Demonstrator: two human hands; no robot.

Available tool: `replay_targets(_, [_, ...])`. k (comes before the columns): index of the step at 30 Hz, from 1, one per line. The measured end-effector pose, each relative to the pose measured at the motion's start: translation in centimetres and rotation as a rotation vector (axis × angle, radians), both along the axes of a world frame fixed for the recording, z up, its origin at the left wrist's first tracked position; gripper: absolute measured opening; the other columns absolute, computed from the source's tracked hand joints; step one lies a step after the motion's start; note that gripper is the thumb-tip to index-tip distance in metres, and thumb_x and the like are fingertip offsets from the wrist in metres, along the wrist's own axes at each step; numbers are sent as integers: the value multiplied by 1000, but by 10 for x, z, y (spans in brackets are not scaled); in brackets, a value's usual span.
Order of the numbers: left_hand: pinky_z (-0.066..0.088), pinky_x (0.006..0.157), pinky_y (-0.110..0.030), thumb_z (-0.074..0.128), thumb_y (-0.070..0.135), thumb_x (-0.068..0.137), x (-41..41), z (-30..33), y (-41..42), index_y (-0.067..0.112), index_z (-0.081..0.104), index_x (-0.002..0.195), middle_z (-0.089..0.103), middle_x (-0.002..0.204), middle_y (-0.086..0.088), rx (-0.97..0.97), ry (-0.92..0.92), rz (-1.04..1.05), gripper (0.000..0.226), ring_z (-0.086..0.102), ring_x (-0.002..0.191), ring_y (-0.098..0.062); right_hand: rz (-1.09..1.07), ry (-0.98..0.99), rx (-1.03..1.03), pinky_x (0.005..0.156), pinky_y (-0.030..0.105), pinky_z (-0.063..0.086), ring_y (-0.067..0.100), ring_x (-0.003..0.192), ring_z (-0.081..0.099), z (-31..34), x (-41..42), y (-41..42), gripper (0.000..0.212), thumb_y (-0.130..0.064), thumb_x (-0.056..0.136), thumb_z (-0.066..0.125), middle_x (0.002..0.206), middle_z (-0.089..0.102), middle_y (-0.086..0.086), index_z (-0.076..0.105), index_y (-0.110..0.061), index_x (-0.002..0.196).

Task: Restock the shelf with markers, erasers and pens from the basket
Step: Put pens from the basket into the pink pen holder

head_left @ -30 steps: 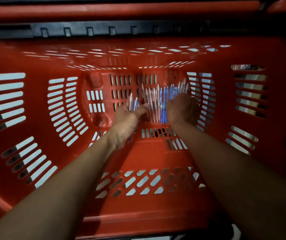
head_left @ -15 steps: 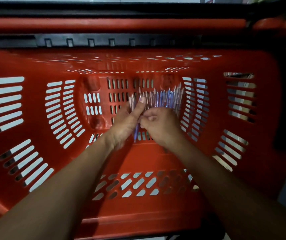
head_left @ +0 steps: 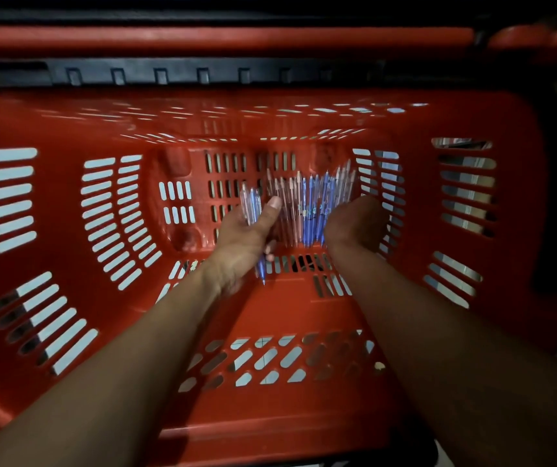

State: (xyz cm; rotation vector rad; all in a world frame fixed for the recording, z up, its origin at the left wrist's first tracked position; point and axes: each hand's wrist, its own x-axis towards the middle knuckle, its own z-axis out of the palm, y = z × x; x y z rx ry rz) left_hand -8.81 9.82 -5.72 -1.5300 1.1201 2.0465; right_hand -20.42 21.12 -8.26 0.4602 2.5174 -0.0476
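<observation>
Deep in the slotted red plastic basket (head_left: 51, 230), a row of slim clear and blue pens (head_left: 307, 210) is laid against the far floor. A few pens are clasped in the left hand (head_left: 246, 237), thumb pressed over them. The right hand (head_left: 354, 224) is set beside the row, its fingers hidden. Bare floor is left nearer.
</observation>
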Motion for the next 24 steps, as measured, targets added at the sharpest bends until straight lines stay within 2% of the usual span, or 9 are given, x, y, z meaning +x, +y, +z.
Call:
replay_targets(2, [55,54,-20,62,51,99,0,3,0,1,57,130,71,70,4,-16,-1,10,59,59,50,-5,16,2,47,72,33,49,34,111,70,-4,-1,-3,29,-14,102,60,123,70,20,66,2,125])
replay_targets(5, [57,90,-31,64,53,98,1,6,-1,2,53,143,68,115,2,-53,-1,0,69,69,95,-1,33,2,95,77,36,53,34,112,69,-4,-1,-5,30,-16,102,59,124,69,21,65,2,125])
replay_targets(10, [56,104,-42,75,65,84,-1,9,-4,17,54,147,74,128,-2,-78,-59,17,83,72,115,-16,41,44,-79,67,33,58,23,86,73,12,5,-5,28,-28,99,55,100,76,10,73,-9,108])
replay_targets(12, [58,89,-34,77,67,83,-3,10,-4,24,66,127,79,113,3,-119,-35,-5,62,74,103,-10,145,25,-271,56,26,50,9,69,66,25,15,-6,17,-31,96,59,83,73,-1,71,-19,94])
replay_targets(15, [56,66,-25,78,58,85,-4,9,-4,8,64,113,79,89,0,-104,49,6,59,75,81,-14,290,-122,-557,49,10,41,-1,56,61,51,35,-13,23,-35,93,70,62,63,-15,60,-28,73])
replay_targets(16, [58,65,-25,79,55,86,-5,10,-3,9,62,114,80,91,-1,-72,60,18,56,78,83,-16,278,-211,-647,52,13,49,0,57,65,56,40,-14,24,-33,92,70,61,66,-14,61,-26,71])
replay_targets(18, [60,65,-28,74,48,94,-6,9,-4,14,62,113,80,91,-3,-43,48,5,41,79,83,-20,154,-387,-758,66,38,64,9,67,73,60,43,-13,10,-24,92,70,73,74,-9,69,-26,81])
replay_targets(20, [59,60,-31,63,42,104,-6,7,-6,16,64,99,73,76,-4,-47,52,-6,26,73,68,-20,15,-373,-757,70,43,65,11,74,75,58,38,-10,16,-17,91,68,82,76,-5,69,-32,89])
replay_targets(24, [56,63,-37,53,35,110,-7,5,-8,13,54,93,54,70,-4,-9,92,22,27,56,60,-22,9,-93,-403,54,23,47,13,71,69,37,16,-3,17,-23,99,55,84,72,-5,70,-24,92])
